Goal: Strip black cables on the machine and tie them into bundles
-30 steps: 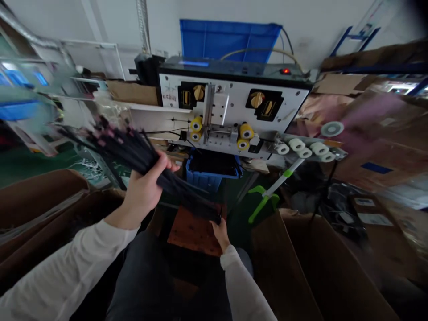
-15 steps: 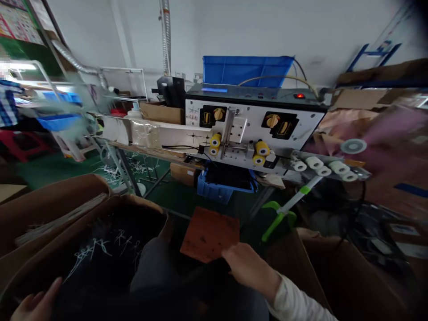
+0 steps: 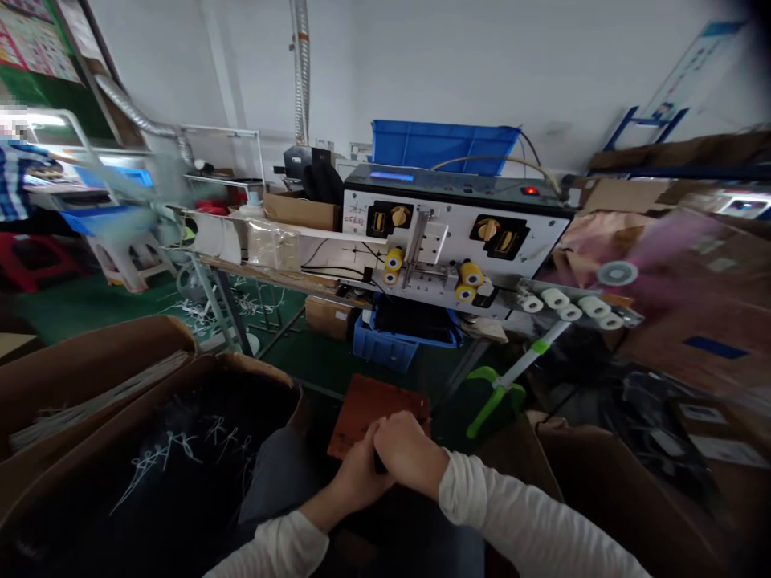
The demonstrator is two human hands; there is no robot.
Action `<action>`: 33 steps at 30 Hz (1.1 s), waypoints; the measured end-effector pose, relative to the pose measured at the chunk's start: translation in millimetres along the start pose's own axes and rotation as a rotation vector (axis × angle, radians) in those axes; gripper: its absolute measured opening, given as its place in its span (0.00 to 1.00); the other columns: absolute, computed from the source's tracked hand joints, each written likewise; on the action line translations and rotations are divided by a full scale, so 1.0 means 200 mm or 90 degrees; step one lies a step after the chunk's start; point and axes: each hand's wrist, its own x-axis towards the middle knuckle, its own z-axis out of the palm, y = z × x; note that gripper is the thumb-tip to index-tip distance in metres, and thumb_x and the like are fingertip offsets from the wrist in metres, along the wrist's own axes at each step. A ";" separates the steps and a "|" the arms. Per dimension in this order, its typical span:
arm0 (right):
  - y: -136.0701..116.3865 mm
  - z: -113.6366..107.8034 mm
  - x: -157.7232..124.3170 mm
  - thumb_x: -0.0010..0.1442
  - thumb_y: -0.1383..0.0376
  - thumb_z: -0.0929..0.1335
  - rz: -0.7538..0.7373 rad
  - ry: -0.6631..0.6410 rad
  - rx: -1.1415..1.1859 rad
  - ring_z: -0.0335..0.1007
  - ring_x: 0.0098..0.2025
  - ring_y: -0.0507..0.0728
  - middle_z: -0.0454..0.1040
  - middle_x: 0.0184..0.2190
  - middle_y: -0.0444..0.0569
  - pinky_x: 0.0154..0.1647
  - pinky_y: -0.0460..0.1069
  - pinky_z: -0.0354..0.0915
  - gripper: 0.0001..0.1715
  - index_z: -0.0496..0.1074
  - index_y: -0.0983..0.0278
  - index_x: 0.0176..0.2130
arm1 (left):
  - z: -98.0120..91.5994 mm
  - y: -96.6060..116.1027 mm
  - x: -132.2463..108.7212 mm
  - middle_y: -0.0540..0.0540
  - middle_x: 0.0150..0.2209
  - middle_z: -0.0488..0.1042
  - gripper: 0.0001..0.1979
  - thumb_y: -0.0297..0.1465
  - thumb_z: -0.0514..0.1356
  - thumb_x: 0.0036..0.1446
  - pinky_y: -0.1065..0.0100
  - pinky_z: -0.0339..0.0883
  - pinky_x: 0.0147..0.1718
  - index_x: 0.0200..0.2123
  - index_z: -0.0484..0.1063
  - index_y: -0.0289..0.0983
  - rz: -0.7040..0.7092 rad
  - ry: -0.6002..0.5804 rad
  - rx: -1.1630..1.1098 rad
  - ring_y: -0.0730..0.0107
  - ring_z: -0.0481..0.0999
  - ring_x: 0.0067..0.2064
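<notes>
My left hand [image 3: 356,478] and my right hand [image 3: 413,451] meet in front of me, above my lap. Both are closed, pressed against each other, with fingers curled inward. A small dark patch shows between them; what they grip, if anything, I cannot make out. Just beyond them is a reddish-orange square surface [image 3: 377,399] with dark marks, partly covered by the hands. To the left, a large cardboard box [image 3: 265,368] holds a dark mass with several white twist ties [image 3: 162,453] on it.
A wire-processing machine [image 3: 446,233] with yellow rollers stands on a bench ahead. Beneath are blue crates [image 3: 385,349]. A green-footed stand [image 3: 497,393] and a spinning fan [image 3: 618,274] are at right, beside an open cardboard box [image 3: 578,449]. A person in a checked shirt [image 3: 15,181] is far left.
My left hand has come from the lower left over the box to the middle, joining my right hand. The right hand has shifted slightly left. The camera view has moved a little.
</notes>
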 end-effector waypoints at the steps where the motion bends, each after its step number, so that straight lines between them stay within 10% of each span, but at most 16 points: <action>1: 0.01 -0.04 0.00 0.45 0.77 0.69 -0.007 -0.027 -0.024 0.72 0.27 0.63 0.74 0.21 0.57 0.32 0.57 0.66 0.07 0.72 0.69 0.20 | 0.00 -0.01 0.01 0.41 0.39 0.75 0.24 0.29 0.67 0.41 0.63 0.68 0.39 0.45 0.70 0.37 -0.028 0.006 -0.002 0.56 0.73 0.43; 5: 0.11 -0.28 -0.02 0.50 0.66 0.71 -0.066 0.002 -0.042 0.68 0.48 0.68 0.75 0.41 0.60 0.55 0.69 0.54 0.19 0.73 0.68 0.43 | -0.06 -0.03 0.02 0.50 0.23 0.68 0.12 0.35 0.63 0.47 0.72 0.59 0.19 0.34 0.69 0.34 -0.159 -0.052 -0.088 0.74 0.65 0.22; 10: 0.31 -0.39 0.00 0.55 0.56 0.69 -0.106 0.090 0.282 0.61 0.57 0.59 0.55 0.63 0.54 0.57 0.56 0.59 0.46 0.45 0.56 0.65 | -0.20 0.03 0.03 0.55 0.20 0.63 0.19 0.41 0.65 0.47 0.75 0.58 0.19 0.34 0.68 0.32 -0.156 -0.099 -0.241 0.81 0.60 0.19; 15: 0.31 -0.26 0.05 0.57 0.60 0.68 -0.105 0.140 0.466 0.69 0.42 0.52 0.60 0.61 0.53 0.46 0.52 0.68 0.47 0.40 0.55 0.66 | -0.26 0.10 0.02 0.54 0.20 0.65 0.19 0.40 0.66 0.46 0.75 0.59 0.20 0.35 0.69 0.32 -0.153 -0.113 -0.256 0.80 0.62 0.20; 20: 0.21 -0.16 0.10 0.61 0.63 0.64 -0.133 0.186 0.524 0.68 0.50 0.55 0.70 0.54 0.50 0.54 0.55 0.64 0.32 0.54 0.57 0.62 | -0.26 0.12 0.00 0.53 0.20 0.67 0.20 0.40 0.67 0.44 0.74 0.58 0.20 0.35 0.70 0.32 -0.177 -0.094 -0.278 0.79 0.64 0.19; 27: 0.15 -0.07 0.11 0.59 0.63 0.66 -0.082 0.331 0.510 0.66 0.53 0.56 0.61 0.60 0.53 0.56 0.55 0.62 0.37 0.50 0.57 0.64 | -0.28 0.08 0.00 0.53 0.20 0.66 0.19 0.40 0.68 0.43 0.75 0.55 0.18 0.30 0.66 0.33 -0.198 -0.092 -0.322 0.80 0.62 0.18; 33: 0.14 -0.08 0.11 0.60 0.62 0.65 -0.131 0.287 0.504 0.62 0.58 0.57 0.67 0.56 0.50 0.60 0.56 0.59 0.27 0.61 0.56 0.59 | -0.29 0.05 0.00 0.53 0.21 0.65 0.18 0.40 0.67 0.46 0.74 0.56 0.20 0.29 0.65 0.33 -0.181 -0.115 -0.321 0.81 0.62 0.18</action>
